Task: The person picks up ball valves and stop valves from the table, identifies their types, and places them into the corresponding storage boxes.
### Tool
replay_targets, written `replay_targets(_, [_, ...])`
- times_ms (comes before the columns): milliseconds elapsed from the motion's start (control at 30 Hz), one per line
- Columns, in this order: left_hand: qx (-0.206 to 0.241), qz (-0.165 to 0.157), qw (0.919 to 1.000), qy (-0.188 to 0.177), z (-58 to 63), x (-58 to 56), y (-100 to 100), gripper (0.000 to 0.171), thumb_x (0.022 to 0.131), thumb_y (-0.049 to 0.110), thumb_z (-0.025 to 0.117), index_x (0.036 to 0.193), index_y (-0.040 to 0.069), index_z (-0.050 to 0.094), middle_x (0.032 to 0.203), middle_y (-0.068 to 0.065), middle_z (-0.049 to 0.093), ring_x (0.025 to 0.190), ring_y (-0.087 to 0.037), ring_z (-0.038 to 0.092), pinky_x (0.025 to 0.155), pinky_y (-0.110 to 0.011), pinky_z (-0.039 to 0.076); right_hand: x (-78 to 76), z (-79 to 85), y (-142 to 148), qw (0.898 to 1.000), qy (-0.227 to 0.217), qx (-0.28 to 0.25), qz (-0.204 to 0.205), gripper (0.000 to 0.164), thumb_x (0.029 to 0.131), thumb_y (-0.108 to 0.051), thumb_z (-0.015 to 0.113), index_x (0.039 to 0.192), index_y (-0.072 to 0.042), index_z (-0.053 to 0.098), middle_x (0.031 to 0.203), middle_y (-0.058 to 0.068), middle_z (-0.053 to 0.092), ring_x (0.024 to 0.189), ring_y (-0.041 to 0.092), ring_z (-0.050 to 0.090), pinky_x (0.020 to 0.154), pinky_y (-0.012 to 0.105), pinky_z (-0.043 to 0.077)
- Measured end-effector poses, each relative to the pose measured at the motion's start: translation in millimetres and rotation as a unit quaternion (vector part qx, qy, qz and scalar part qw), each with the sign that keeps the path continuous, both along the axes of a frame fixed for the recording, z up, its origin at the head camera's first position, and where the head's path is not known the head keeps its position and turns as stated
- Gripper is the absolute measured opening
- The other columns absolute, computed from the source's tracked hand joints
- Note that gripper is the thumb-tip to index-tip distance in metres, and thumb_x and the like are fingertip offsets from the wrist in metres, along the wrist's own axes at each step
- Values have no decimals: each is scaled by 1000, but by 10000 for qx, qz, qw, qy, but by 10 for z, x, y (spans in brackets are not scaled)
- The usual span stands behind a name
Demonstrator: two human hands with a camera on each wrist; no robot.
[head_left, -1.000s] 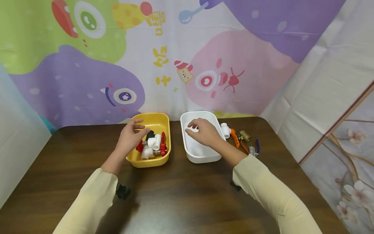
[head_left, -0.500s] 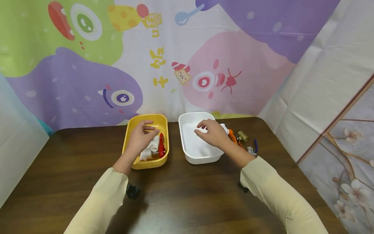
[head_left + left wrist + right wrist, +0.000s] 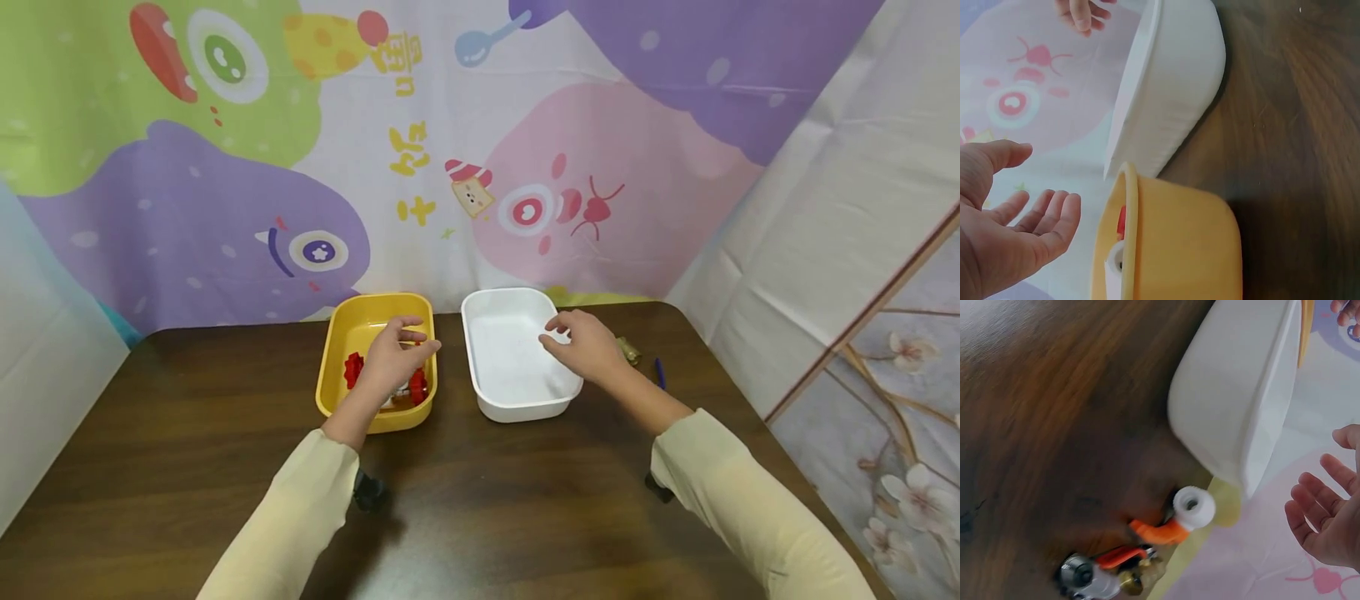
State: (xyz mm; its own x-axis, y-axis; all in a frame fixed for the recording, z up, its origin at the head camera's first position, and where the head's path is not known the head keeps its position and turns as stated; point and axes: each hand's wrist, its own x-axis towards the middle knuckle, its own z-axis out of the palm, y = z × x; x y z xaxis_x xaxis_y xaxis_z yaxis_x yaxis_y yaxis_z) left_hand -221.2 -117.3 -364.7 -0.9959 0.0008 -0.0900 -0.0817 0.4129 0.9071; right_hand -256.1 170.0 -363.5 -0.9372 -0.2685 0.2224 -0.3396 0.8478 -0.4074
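Observation:
My left hand (image 3: 392, 360) hovers over the yellow bin (image 3: 348, 321), fingers loosely bent and holding nothing. Beneath it, partly covered, lie valves with red handles (image 3: 352, 369) and a white pipe fitting (image 3: 1114, 269). Over the right side of the white bin (image 3: 510, 350) hangs my right hand (image 3: 591, 346), also holding nothing, its fingers parted. No objects show inside the white bin. In the right wrist view, a white plastic valve (image 3: 1194, 507) with an orange handle (image 3: 1160, 532), a red-handled brass valve (image 3: 1141, 578) and a grey metal valve (image 3: 1085, 575) lie beyond that bin.
Both bins stand side by side at the back of the dark wooden table (image 3: 480, 508). A cartoon-printed cloth (image 3: 420, 250) hangs directly behind them. On the right, the blue handle (image 3: 660, 373) of a valve shows past my forearm.
Both hands have moved to the right: the left from the yellow bin's left edge to over its contents, the right from the white bin's middle to its right rim. Neither has picked anything up.

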Motion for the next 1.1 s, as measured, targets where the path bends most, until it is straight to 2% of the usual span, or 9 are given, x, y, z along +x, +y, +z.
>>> replay_targets(333, [-80, -91, 9998, -151, -47, -34, 142, 56, 86, 28, 66, 135, 13, 42, 127, -14, 55, 113, -30, 55, 94, -41, 51, 30, -85, 216, 9994, 56, 20, -330, 32, 87, -34, 58, 103, -8, 67, 99, 12, 65, 88, 26, 60, 73, 40, 50])
replay_targets(533, [35, -160, 9995, -282, -89, -61, 216, 55, 87, 26, 65, 135, 14, 42, 127, -13, 54, 114, -29, 54, 94, -41, 51, 54, -114, 349, 9983, -182, -31, -551, 34, 87, -35, 58, 104, -6, 66, 99, 14, 64, 86, 26, 59, 73, 41, 49])
replay_targets(667, [86, -164, 9995, -254, -129, -81, 269, 54, 86, 25, 66, 134, 14, 42, 125, -13, 54, 110, -29, 57, 93, -40, 52, 62, -158, 449, 9976, -164, -61, -677, 34, 87, -34, 57, 105, -6, 66, 97, 15, 63, 85, 26, 57, 74, 42, 48])
replay_targets(800, [150, -179, 9996, -141, -168, -84, 329, 54, 86, 23, 66, 134, 11, 43, 124, -15, 55, 109, -30, 56, 92, -40, 52, 67, -215, 568, 9968, -114, -134, -777, 33, 88, -32, 56, 105, -5, 65, 99, 15, 63, 89, 28, 59, 75, 44, 49])
replay_targets(1100, [161, -48, 9997, -182, -224, -101, 472, 54, 85, 26, 68, 131, 10, 45, 121, -14, 55, 109, -28, 54, 93, -39, 50, 83, -310, 819, 9923, -330, -5, -1191, 35, 90, -34, 55, 107, -4, 64, 107, 18, 62, 95, 32, 61, 79, 47, 49])
